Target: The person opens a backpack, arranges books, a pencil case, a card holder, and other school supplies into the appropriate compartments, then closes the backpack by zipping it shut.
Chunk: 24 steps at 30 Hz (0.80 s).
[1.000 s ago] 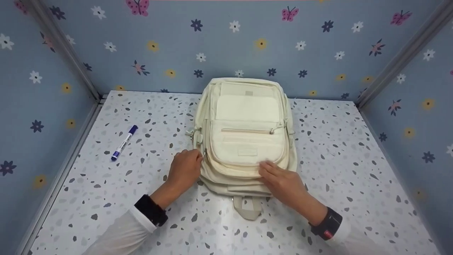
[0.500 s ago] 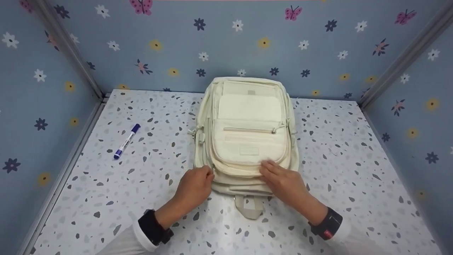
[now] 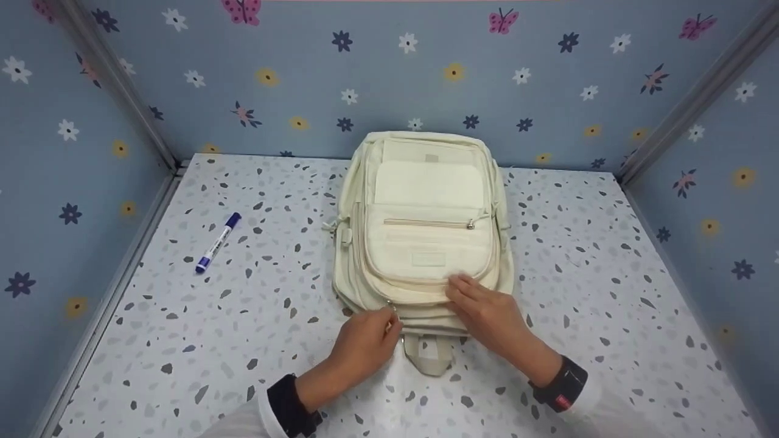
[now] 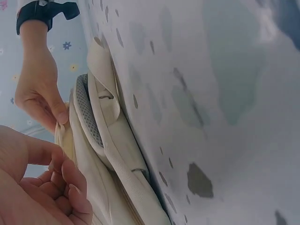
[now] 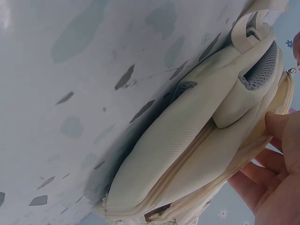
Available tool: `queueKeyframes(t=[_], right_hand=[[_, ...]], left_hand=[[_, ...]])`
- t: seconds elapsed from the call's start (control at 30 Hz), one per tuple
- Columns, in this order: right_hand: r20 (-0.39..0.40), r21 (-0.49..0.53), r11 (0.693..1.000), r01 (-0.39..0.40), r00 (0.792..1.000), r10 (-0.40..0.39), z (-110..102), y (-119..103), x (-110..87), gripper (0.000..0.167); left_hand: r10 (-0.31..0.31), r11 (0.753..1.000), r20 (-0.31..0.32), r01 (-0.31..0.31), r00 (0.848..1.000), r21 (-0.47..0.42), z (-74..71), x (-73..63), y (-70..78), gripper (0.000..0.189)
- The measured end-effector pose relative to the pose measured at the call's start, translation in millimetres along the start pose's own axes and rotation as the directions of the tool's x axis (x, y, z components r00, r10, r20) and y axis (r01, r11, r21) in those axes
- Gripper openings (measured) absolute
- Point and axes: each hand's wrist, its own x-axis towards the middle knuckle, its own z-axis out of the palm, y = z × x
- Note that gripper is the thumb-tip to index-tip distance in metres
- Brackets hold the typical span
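A cream backpack (image 3: 435,237) lies front side up, its top-handle loop (image 3: 429,359) toward me. My left hand (image 3: 365,340) is at the near edge of the front compartment, fingers curled, pinching a small metal zipper pull (image 3: 392,304). That pull (image 5: 293,70) also shows beside the left fingertips in the right wrist view. My right hand (image 3: 490,316) grips the near right edge of the front pocket. Its thumb (image 5: 276,123) lies on one side of the fabric and the fingers on the other. In the left wrist view, my left hand (image 4: 42,180) partly covers the bag.
A purple-and-white marker (image 3: 218,243) lies on the speckled tabletop (image 3: 274,219) left of the backpack. A blue flower-patterned wall (image 3: 389,73) stands right behind the bag, with side panels at left and right.
My left hand has slid from the backpack's left side, around its lower-left corner, to the near edge, bringing the zipper pull along. The right hand stays in place on the pocket edge.
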Motion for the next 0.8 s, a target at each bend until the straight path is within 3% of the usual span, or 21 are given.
queueKeyframes(t=[0.3,0.53,0.67,0.8], right_hand=[[0.024,-0.037,0.999,-0.012,1.0,0.013,1,-1,-0.4,0.034],[0.011,-0.037,0.999,-0.007,1.0,0.007,4,0,-2.1,0.036],[-0.018,-0.035,0.999,-0.003,1.0,0.003,5,-1,-3.3,0.038],[-0.025,0.004,1.0,0.002,1.0,-0.002,3,-6,-1.5,0.04]], left_hand=[[0.035,0.994,0.023,-0.032,0.999,-0.102,24.1,6.9,20.4,0.014],[0.061,0.991,0.041,-0.055,0.997,-0.124,42.5,16.9,36.9,0.016],[0.097,0.985,0.02,-0.093,0.995,-0.147,47.0,22.0,47.0,0.02],[0.101,0.983,0.001,-0.099,0.995,-0.152,45.4,22.1,47.7,0.019]])
